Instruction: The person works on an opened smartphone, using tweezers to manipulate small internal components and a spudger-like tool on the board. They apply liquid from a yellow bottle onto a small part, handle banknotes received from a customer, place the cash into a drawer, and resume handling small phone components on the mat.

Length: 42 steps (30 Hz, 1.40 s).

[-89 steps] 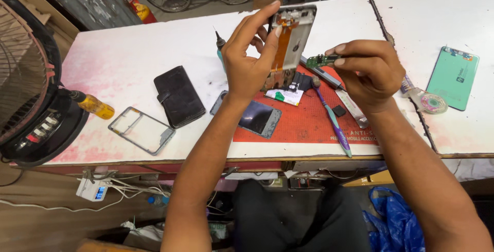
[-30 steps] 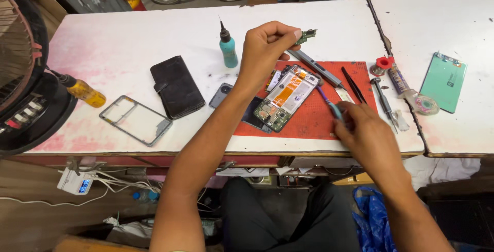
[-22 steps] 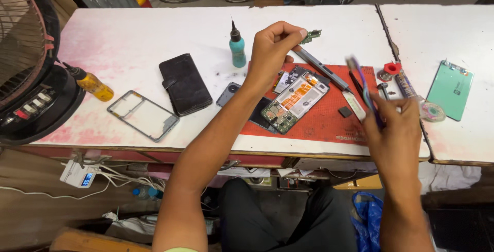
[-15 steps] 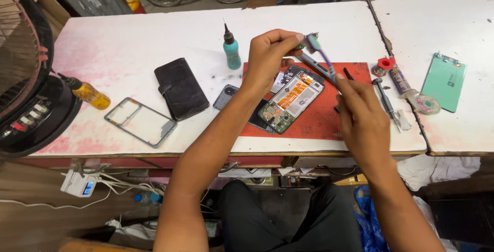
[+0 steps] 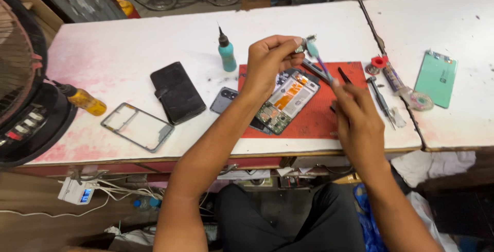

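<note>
Small metal part (image 5: 307, 44) sits pinched in your left hand (image 5: 267, 64) fingertips, raised over the red mat (image 5: 314, 118). Your right hand (image 5: 357, 120) grips a purple tool (image 5: 320, 61), tip touching the part, shaft slanting down-right. Opened phone (image 5: 285, 100) lies below.
</note>
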Each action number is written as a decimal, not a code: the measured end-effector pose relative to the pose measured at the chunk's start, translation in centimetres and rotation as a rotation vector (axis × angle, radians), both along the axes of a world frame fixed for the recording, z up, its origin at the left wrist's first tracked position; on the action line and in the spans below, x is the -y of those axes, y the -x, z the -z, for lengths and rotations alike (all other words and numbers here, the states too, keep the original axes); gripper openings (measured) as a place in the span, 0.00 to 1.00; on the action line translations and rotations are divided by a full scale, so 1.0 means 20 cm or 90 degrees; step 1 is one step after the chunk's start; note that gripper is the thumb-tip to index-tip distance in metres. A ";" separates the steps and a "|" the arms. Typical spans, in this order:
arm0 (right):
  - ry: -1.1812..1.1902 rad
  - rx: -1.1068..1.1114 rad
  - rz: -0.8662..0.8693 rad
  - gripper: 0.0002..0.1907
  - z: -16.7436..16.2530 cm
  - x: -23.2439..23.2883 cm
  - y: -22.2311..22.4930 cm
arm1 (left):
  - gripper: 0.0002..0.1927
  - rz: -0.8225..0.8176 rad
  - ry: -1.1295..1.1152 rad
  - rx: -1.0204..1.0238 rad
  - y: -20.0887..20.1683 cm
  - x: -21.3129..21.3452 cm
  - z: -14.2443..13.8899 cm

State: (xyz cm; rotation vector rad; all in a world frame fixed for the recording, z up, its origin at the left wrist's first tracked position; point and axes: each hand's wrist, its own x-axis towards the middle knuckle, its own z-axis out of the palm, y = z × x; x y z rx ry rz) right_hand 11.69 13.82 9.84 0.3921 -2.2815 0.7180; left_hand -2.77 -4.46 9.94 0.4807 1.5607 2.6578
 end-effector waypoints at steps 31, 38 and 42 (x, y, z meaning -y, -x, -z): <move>-0.109 0.196 0.054 0.14 0.02 -0.20 -0.09 | 0.08 -0.266 0.302 -0.581 -0.25 -0.03 -0.20; 0.101 0.035 -0.034 0.18 -0.10 -0.18 0.07 | 0.10 -0.237 0.319 -0.629 -0.26 -0.03 -0.19; 0.115 -0.097 -0.187 0.15 -0.21 -0.19 0.23 | 0.10 -0.236 0.335 -0.634 -0.26 -0.04 -0.19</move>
